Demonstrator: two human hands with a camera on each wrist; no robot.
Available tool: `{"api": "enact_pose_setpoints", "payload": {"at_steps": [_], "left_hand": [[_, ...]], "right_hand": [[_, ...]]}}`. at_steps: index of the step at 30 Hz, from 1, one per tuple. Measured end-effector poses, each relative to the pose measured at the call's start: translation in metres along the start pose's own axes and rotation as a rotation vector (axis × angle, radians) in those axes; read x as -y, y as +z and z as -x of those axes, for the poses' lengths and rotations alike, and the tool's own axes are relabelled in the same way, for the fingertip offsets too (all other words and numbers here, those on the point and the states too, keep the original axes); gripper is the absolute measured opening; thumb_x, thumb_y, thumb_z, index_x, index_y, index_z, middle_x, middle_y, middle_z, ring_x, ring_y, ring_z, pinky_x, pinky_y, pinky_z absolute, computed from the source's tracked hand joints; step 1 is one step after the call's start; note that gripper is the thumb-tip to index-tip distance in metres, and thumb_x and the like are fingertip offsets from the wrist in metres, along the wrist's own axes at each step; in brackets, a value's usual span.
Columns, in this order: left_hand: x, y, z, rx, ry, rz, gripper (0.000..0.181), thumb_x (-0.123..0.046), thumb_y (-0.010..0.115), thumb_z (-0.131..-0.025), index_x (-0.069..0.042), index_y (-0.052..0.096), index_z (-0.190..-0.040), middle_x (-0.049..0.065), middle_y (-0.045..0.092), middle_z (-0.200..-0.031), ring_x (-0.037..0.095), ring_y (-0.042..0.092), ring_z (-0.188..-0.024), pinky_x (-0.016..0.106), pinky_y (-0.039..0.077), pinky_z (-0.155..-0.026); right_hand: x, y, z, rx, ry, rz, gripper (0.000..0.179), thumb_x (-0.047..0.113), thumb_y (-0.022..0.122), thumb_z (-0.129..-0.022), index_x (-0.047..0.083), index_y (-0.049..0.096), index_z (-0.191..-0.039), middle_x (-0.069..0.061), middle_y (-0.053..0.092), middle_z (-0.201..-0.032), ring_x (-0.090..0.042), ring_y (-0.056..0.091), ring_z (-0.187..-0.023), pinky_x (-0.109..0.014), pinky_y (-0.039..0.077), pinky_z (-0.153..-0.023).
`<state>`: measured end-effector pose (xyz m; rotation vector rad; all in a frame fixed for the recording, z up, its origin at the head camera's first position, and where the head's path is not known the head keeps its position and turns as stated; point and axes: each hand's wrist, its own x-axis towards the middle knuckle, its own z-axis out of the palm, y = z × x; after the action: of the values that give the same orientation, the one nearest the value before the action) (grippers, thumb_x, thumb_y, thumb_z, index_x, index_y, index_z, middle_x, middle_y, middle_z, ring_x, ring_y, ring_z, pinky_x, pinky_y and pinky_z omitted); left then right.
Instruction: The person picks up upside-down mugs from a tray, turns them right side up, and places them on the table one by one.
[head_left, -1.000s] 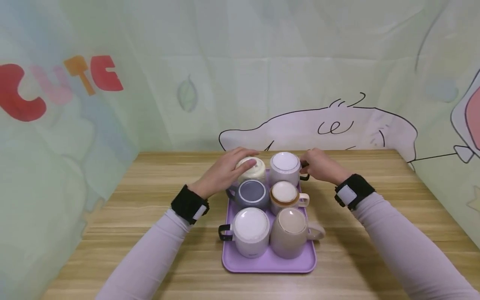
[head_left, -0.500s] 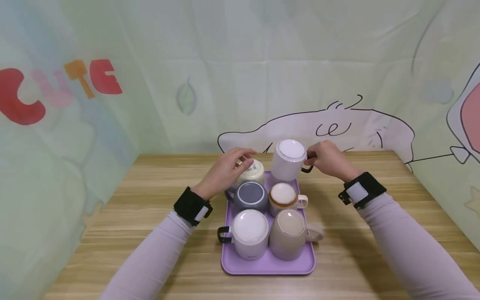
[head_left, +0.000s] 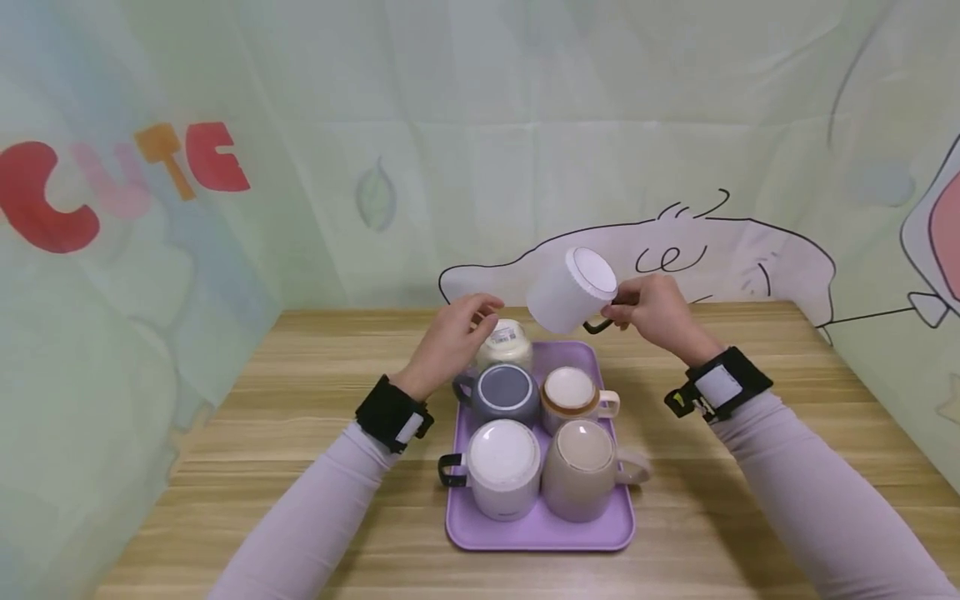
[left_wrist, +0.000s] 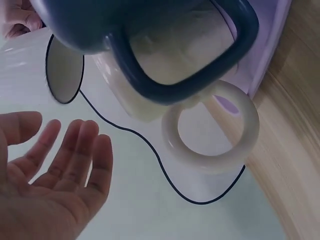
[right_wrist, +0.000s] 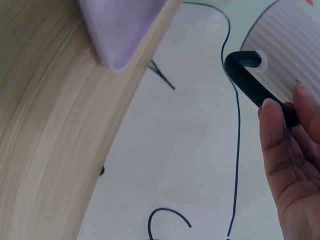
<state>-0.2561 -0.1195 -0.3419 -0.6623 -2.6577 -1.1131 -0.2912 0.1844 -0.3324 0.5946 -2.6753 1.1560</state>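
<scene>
My right hand [head_left: 656, 315] pinches the black handle [right_wrist: 255, 85] of a white mug [head_left: 564, 293] with a ribbed side. That mug hangs tilted above the far end of the purple tray [head_left: 540, 533], its base turned up and to the right. My left hand [head_left: 450, 343], fingers loosely bent and holding nothing, hovers beside a cream mug [head_left: 507, 342] at the tray's far left. In the left wrist view, its fingers [left_wrist: 70, 155] spread below the lifted mug's dark rim. A dark blue mug [left_wrist: 180, 85] looms at the top there, with the cream mug's round handle [left_wrist: 212, 162] behind it.
Upside down on the tray stand the blue mug, a small mug with a brown band [head_left: 570, 393], a white mug with a black handle [head_left: 504, 471] and a beige mug [head_left: 583, 471]. Around it lies the wooden table [head_left: 315, 467]; a printed cloth [head_left: 480, 150] hangs behind.
My right hand has lifted the ribbed white mug off the tray's far right corner and tilted it. My left hand has drawn slightly back from the cream mug.
</scene>
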Motion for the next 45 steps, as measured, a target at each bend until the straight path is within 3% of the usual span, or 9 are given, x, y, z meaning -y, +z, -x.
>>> {"api": "enact_pose_setpoints", "payload": {"at_steps": [6,16,26,33,37,43,45], "left_hand": [[-0.004,0.003,-0.002,-0.006,-0.033,-0.033,0.025,-0.017,0.053,-0.099,-0.009,0.059,-0.121,0.008,0.06,-0.113,0.019,0.055,-0.101,0.036,0.051,-0.084],[-0.01,0.006,-0.003,0.019,-0.075,-0.062,0.025,-0.019,0.051,-0.1,-0.008,0.059,-0.121,0.008,0.06,-0.113,0.019,0.055,-0.102,0.036,0.052,-0.084],[-0.016,0.004,-0.009,0.062,-0.057,-0.037,0.026,-0.02,0.053,-0.099,-0.005,0.065,-0.116,0.011,0.063,-0.109,0.022,0.057,-0.098,0.037,0.052,-0.081],[-0.015,0.012,-0.012,0.054,0.012,0.011,0.029,-0.022,0.055,-0.098,-0.003,0.066,-0.116,0.014,0.066,-0.117,0.024,0.06,-0.102,0.039,0.052,-0.086],[-0.013,0.015,-0.014,0.068,0.011,0.111,0.031,-0.025,0.056,-0.098,-0.002,0.065,-0.118,0.013,0.067,-0.118,0.024,0.062,-0.103,0.038,0.053,-0.089],[-0.009,0.015,-0.015,0.09,-0.134,0.542,0.033,-0.022,0.058,-0.097,-0.001,0.06,-0.123,0.015,0.064,-0.12,0.03,0.06,-0.107,0.039,0.053,-0.091],[-0.008,0.014,-0.014,0.082,-0.161,0.641,0.031,-0.018,0.059,-0.097,0.001,0.059,-0.121,0.018,0.063,-0.119,0.035,0.059,-0.109,0.042,0.052,-0.093]], "right_hand": [[0.008,0.006,0.001,-0.026,0.037,-0.157,0.012,0.015,0.073,-0.086,0.003,0.073,-0.089,-0.014,0.07,-0.075,-0.027,0.065,-0.066,-0.033,0.046,-0.058],[0.024,0.023,0.0,-0.058,0.053,-0.346,0.015,0.013,0.072,-0.086,0.0,0.071,-0.094,-0.018,0.071,-0.083,-0.026,0.067,-0.067,-0.033,0.056,-0.066],[0.035,0.036,-0.002,-0.042,0.04,-0.511,0.019,0.009,0.071,-0.087,-0.003,0.069,-0.101,-0.015,0.072,-0.086,-0.024,0.068,-0.071,-0.033,0.058,-0.068],[0.04,0.039,-0.002,-0.022,0.027,-0.652,0.022,0.006,0.069,-0.087,-0.006,0.068,-0.106,-0.011,0.072,-0.088,-0.024,0.068,-0.072,-0.035,0.059,-0.071],[0.039,0.043,-0.003,-0.018,0.027,-0.693,0.023,0.006,0.069,-0.087,-0.007,0.067,-0.106,-0.007,0.072,-0.086,-0.022,0.067,-0.072,-0.033,0.058,-0.072],[0.047,0.05,-0.007,0.001,0.022,-0.748,0.026,0.008,0.07,-0.087,-0.009,0.066,-0.106,-0.007,0.071,-0.087,-0.021,0.067,-0.071,-0.034,0.058,-0.075],[0.05,0.052,-0.008,0.008,0.015,-0.758,0.027,0.008,0.069,-0.088,-0.009,0.066,-0.108,-0.008,0.071,-0.089,-0.022,0.067,-0.072,-0.035,0.058,-0.075]]}}
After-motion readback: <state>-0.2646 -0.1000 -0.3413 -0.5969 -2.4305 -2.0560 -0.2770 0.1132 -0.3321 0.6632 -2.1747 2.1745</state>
